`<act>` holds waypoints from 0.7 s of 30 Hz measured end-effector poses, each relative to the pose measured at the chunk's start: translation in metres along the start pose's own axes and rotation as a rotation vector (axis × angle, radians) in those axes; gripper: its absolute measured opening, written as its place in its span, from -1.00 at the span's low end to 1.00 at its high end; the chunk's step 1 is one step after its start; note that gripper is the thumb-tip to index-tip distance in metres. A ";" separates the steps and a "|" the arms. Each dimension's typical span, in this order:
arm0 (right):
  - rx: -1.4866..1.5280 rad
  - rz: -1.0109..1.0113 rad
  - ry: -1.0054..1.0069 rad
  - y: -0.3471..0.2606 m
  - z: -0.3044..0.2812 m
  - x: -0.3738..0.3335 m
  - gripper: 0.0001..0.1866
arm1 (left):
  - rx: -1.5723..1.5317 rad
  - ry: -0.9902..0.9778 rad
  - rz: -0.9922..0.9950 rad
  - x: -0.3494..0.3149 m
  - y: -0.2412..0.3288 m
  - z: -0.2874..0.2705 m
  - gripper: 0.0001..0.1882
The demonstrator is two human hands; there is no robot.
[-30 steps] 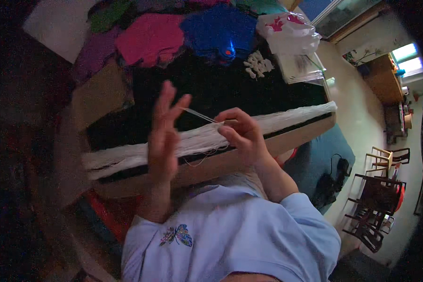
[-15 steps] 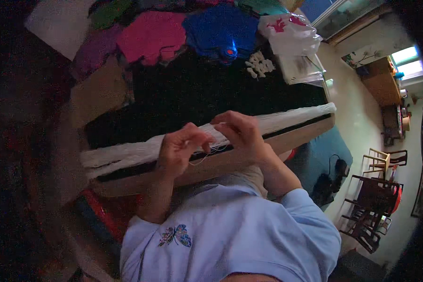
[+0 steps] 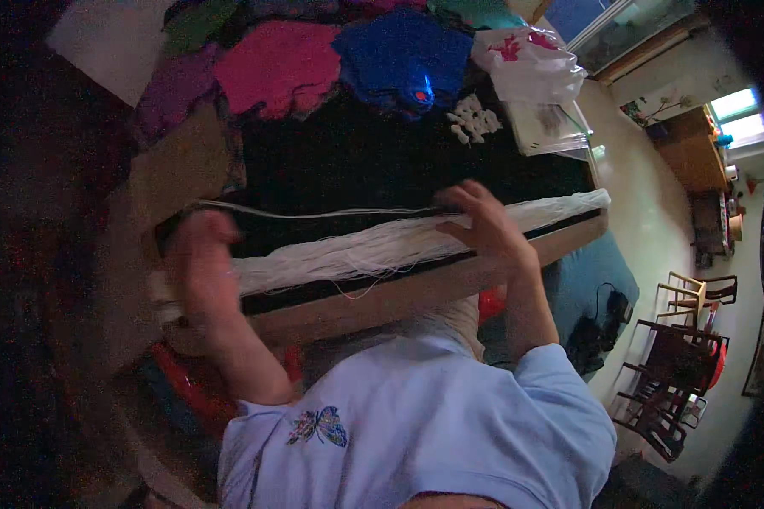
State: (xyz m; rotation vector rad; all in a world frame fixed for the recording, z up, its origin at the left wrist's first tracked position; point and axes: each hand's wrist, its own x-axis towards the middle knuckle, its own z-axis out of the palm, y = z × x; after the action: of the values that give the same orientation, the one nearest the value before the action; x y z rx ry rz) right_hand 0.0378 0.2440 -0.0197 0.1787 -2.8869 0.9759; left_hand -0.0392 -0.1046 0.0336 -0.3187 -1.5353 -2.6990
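Note:
A long skein of white thread [image 3: 339, 254] lies along the near edge of the dark-topped table [image 3: 339, 170], with a loose loop hanging from its near side. Beyond it, a thin white strand [image 3: 314, 215] stretches between my hands. My left hand [image 3: 205, 254] is over the skein's left part, smeared by motion; its grip on the strand cannot be made out. Over the skein's right part is my right hand [image 3: 488, 225], thumb and fingers apart, somewhat blurred. The strand's right end reaches its fingertips.
Pink cloth pieces [image 3: 280, 68] and blue ones [image 3: 403, 59] lie in piles at the far side. Small white bits [image 3: 474, 119] sit near a white plastic bag [image 3: 530, 66] and a clear flat packet [image 3: 547, 127]. Dark chairs [image 3: 675, 369] stand off to the right.
My hands were close together, pinching thread at the skein's middle. They have parted, the left moving far left and the right a little right, with a strand now drawn out beyond the skein.

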 end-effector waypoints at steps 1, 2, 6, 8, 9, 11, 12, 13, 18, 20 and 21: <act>-0.069 -0.087 0.063 -0.009 -0.012 0.001 -0.65 | 0.195 -0.111 -0.086 -0.009 -0.009 0.027 -0.79; -0.069 -0.081 0.064 -0.017 -0.019 0.004 -0.65 | 0.393 -0.225 -0.171 -0.015 -0.016 0.048 -0.78; 1.207 0.132 0.081 -0.084 0.003 0.028 -0.56 | 0.466 -0.535 -0.056 -0.033 -0.038 0.092 -0.89; 1.761 0.070 -0.319 -0.099 0.021 0.019 -0.51 | 0.440 -0.575 0.023 -0.036 -0.040 0.110 -0.90; 1.776 0.247 -0.309 -0.101 0.038 0.007 -0.52 | 0.330 -0.336 -0.007 -0.035 -0.038 0.119 -0.88; 1.784 0.421 -0.316 -0.101 0.055 -0.013 -0.53 | 0.226 -0.086 -0.031 -0.031 -0.039 0.118 -0.85; 1.071 -0.011 -0.132 -0.100 0.055 -0.021 -0.58 | 0.588 -0.169 0.218 -0.023 -0.047 0.105 -0.86; 0.330 -0.386 0.043 -0.099 0.053 -0.025 -0.64 | 0.949 -0.249 0.466 -0.019 -0.053 0.093 -0.86; 0.457 -0.295 0.356 -0.092 0.033 0.000 -0.61 | 0.647 -0.583 -0.150 -0.055 -0.038 0.079 -0.88; 0.351 -0.187 0.013 -0.083 0.040 -0.002 -0.62 | 0.458 -0.500 -0.542 -0.056 -0.038 0.081 -0.86; 0.349 -0.189 0.012 -0.082 0.046 -0.006 -0.62 | 0.346 -0.396 -0.381 -0.054 -0.045 0.077 -0.85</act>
State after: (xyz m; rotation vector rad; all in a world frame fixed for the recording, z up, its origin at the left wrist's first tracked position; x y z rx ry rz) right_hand 0.0527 0.1516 -0.0071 0.4567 -2.6048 1.4243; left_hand 0.0213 -0.0200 0.0239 -0.6352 -2.3515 -2.6605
